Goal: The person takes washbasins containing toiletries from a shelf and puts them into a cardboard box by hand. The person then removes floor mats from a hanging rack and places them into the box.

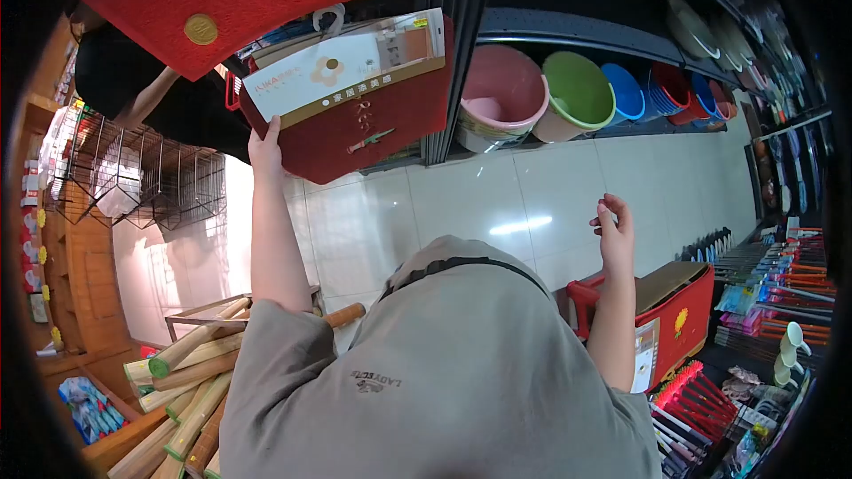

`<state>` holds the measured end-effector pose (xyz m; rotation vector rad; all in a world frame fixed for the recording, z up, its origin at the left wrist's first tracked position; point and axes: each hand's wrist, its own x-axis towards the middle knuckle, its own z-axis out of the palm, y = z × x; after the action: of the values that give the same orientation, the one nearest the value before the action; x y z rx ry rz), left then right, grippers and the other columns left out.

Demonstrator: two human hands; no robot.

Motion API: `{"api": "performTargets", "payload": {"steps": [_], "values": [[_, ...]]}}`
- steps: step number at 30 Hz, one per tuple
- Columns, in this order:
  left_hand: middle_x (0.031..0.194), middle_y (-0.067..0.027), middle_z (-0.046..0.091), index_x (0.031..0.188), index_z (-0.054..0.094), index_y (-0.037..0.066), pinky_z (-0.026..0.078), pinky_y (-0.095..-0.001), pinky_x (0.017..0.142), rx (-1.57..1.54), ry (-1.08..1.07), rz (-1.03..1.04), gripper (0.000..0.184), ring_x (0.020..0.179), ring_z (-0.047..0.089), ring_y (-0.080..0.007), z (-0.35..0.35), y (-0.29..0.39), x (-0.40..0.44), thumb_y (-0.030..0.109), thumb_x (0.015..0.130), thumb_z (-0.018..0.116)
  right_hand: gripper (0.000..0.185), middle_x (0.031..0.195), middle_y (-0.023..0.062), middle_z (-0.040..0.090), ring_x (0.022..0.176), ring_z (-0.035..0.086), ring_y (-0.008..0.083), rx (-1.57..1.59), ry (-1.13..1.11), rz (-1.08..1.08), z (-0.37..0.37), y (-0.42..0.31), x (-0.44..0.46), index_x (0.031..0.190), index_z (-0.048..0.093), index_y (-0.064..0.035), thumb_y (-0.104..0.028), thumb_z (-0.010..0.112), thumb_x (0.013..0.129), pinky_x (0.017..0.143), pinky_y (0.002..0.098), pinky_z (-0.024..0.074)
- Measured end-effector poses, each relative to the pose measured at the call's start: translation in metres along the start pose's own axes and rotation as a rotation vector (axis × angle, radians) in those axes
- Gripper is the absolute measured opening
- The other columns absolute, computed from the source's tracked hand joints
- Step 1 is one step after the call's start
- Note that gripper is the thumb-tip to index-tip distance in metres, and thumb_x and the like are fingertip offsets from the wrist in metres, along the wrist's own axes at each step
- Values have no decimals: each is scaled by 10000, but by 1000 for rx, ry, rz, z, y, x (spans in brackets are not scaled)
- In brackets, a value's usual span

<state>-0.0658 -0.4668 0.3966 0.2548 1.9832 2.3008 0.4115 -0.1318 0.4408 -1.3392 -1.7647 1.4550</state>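
Note:
My left hand (265, 146) is closed on the left edge of a dark red doormat (355, 137), its thumb lying on the front. The mat hangs from a white and gold header card (333, 74) with a pale plastic hook (329, 18) on top. Small gold characters and a green motif mark the mat's face. Out to the right, over the tiled floor, my right hand (614, 215) hangs in the air with loosely curled fingers and nothing visible in it.
A bright red mat (266, 0) hangs above. Pink (501, 89) and green (577, 93) buckets line the lower shelf. A red box (674, 319) stands at right near brushes (688, 399). Wooden poles (191, 390) lie at lower left. Another person's arm (151, 98) shows beside wire racks (160, 173).

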Motion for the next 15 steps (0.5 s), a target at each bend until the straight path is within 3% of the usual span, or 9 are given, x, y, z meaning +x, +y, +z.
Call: {"api": "performTargets", "payload": {"steps": [7,9,10,11,12,13,14,15], "values": [[1060,-78,589,1133,530,-9,422,-283,831,-51,1,15,302,944,550,-160,2,-14,16,163,887,569,319,1045,29,560,736,553,101,-17,30,47,-14,12,-4,1158,505,-54,-182,569,873,646,242,421],[1004,-81,586,1077,539,-13,420,-276,782,99,58,34,316,887,539,-146,6,-15,23,212,865,604,324,1062,38,564,745,558,102,-7,39,50,-19,20,-5,1159,505,-52,-181,573,870,645,245,427],[808,-54,561,958,548,0,416,-277,645,438,173,-8,321,705,504,-125,-9,-31,41,284,836,635,326,1072,49,565,754,564,115,21,24,55,-23,30,-4,1158,506,-47,-179,575,868,654,249,435],[642,-23,467,841,538,18,380,-292,529,361,182,-84,340,563,426,-113,1,-16,29,341,818,643,329,1082,60,566,762,571,127,46,31,65,-28,42,-2,1157,507,-42,-177,578,866,664,253,443],[575,6,410,784,534,34,348,-297,474,541,223,31,350,497,370,-102,12,-9,27,367,821,635,330,1087,70,566,776,578,144,23,27,57,-32,46,-3,1156,507,-37,-178,577,866,674,259,450],[638,-30,493,838,572,19,386,-294,518,524,156,-64,365,553,432,-117,20,6,19,377,819,637,331,1091,80,566,790,585,162,-2,31,51,-33,50,-2,1155,507,-33,-179,576,866,684,265,457],[765,-72,573,942,600,-9,427,-301,604,512,91,20,404,658,495,-137,-1,-21,47,378,829,630,342,1092,93,566,811,594,182,-37,31,51,-37,57,-1,1155,508,-27,-189,576,861,705,277,466],[909,-105,600,1031,590,-41,443,-313,710,526,128,-60,465,755,520,-162,13,-6,37,378,834,626,363,1077,92,575,800,598,179,-32,22,44,-39,67,1,1154,510,-28,-206,587,847,687,284,474]]}}
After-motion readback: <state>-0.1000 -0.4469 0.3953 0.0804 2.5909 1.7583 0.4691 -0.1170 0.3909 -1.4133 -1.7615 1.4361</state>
